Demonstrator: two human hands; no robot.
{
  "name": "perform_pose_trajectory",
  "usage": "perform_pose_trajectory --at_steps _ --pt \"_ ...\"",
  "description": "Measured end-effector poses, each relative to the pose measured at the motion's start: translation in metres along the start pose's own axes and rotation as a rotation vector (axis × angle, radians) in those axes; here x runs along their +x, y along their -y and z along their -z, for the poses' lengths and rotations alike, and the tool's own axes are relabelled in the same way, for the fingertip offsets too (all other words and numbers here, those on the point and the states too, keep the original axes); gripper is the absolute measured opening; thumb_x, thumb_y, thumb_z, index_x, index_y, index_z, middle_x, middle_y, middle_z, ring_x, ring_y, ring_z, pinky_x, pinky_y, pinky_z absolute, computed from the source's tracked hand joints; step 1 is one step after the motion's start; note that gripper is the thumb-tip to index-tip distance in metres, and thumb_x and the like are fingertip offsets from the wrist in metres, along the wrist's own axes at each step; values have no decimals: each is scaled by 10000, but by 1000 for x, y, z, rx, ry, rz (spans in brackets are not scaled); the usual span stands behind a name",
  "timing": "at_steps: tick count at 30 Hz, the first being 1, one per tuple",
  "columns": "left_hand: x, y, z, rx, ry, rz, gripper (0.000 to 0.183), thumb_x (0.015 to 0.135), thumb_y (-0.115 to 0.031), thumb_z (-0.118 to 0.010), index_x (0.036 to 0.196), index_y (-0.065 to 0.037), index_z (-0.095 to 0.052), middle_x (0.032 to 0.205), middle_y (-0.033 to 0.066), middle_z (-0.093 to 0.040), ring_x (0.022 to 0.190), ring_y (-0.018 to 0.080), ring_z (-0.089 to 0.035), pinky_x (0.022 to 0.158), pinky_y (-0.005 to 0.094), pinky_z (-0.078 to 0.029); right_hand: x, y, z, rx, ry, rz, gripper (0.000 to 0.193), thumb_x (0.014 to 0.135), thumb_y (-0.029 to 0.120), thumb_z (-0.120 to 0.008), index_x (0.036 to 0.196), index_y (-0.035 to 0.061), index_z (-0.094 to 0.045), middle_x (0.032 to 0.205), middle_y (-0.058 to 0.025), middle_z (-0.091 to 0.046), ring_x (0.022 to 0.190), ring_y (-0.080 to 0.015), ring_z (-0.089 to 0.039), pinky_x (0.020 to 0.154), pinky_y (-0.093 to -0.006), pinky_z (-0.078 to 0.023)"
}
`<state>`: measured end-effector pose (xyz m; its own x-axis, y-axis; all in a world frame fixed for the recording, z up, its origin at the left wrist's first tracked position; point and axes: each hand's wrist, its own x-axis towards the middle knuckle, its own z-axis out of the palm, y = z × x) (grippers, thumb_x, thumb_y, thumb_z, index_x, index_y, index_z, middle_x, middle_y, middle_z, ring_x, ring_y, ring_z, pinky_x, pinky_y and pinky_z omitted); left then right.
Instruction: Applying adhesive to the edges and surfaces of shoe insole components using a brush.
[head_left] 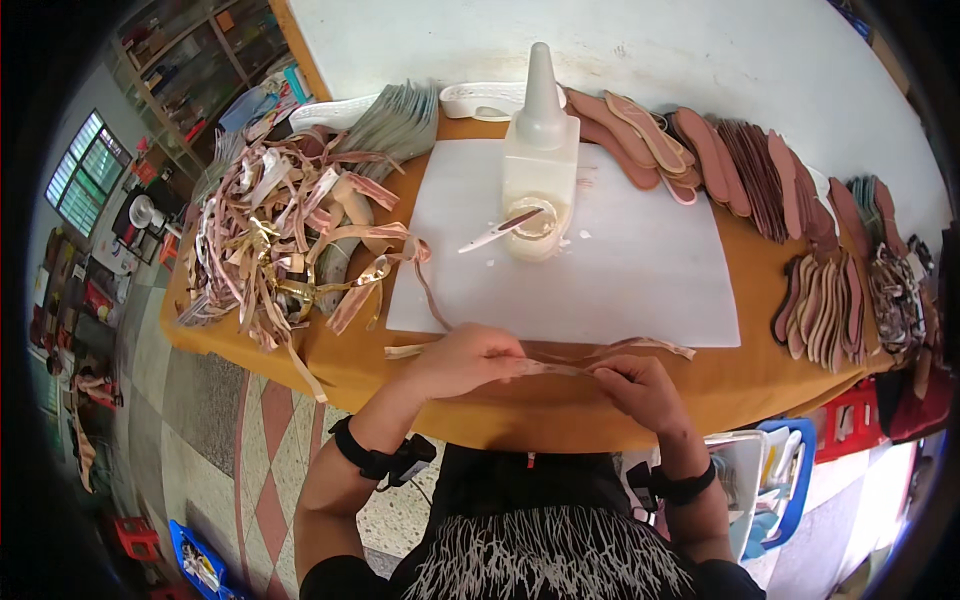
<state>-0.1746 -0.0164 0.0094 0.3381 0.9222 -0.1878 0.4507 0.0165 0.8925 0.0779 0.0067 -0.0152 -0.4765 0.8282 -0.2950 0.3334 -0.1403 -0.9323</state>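
Near the table's front edge, my left hand (466, 358) and my right hand (642, 390) each pinch a thin, pale pinkish strap (556, 369), which stretches between them. Just behind it, another narrow strap (640, 346) lies along the front of a white sheet (640, 280). On the sheet stands a cream plastic bottle (540, 170) with a tall cone top and an opening low on its near side. Across that opening rests a slim tool with a white handle (487, 236) and a dark end. Small white blobs dot the sheet beside it.
A tangled heap of pink, tan and gold straps (275, 235) covers the table's left. Behind it fan grey-green strips (395, 120). Brown and pink shoe insoles (710, 155) line the back right, with more insoles (825, 305) nearer. Plastic bins (790, 480) stand below, right of me.
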Motion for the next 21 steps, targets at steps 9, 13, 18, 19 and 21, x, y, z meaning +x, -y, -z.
perform_pose_trajectory --at_steps 9,13,18,19,21 --pt "10 -15 -17 -159 78 112 166 798 -173 -585 786 -9 -605 607 -27 -514 560 32 -444 495 176 -342 -7 1 -7 -98 16 282 271 807 227 -590 881 -33 -581 704 -59 -585 643 -141 -534 594 -273 -434" --pt "17 -21 -34 -33 20 -125 143 794 -165 -580 779 -25 -605 596 -41 -497 539 19 -410 470 175 -317 -3 11 -17 -107 -35 405 234 795 201 -596 869 -21 -579 716 -88 -586 679 -178 -548 626 -304 -434" --pt "11 -26 -30 -66 33 53 138 789 -150 -574 784 -14 -597 603 -34 -514 549 42 -440 485 198 -354 0 13 -15 -104 63 248 167 807 154 -560 850 -6 -585 668 -96 -551 630 -155 -528 579 -280 -413" --pt "10 -26 -28 -59 56 60 140 785 -147 -574 791 -9 -596 606 -22 -529 554 53 -457 495 210 -373 -1 12 -13 -66 66 325 167 807 154 -560 850 -6 -585 668 -96 -551 630 -155 -528 579 -280 -413" --pt "8 -25 -25 49 85 -6 138 780 -140 -568 802 -6 -594 615 3 -550 557 79 -482 511 229 -391 -5 10 -2 -159 224 182 151 816 130 -553 852 -11 -594 654 -28 -551 584 -81 -503 533 -203 -398"
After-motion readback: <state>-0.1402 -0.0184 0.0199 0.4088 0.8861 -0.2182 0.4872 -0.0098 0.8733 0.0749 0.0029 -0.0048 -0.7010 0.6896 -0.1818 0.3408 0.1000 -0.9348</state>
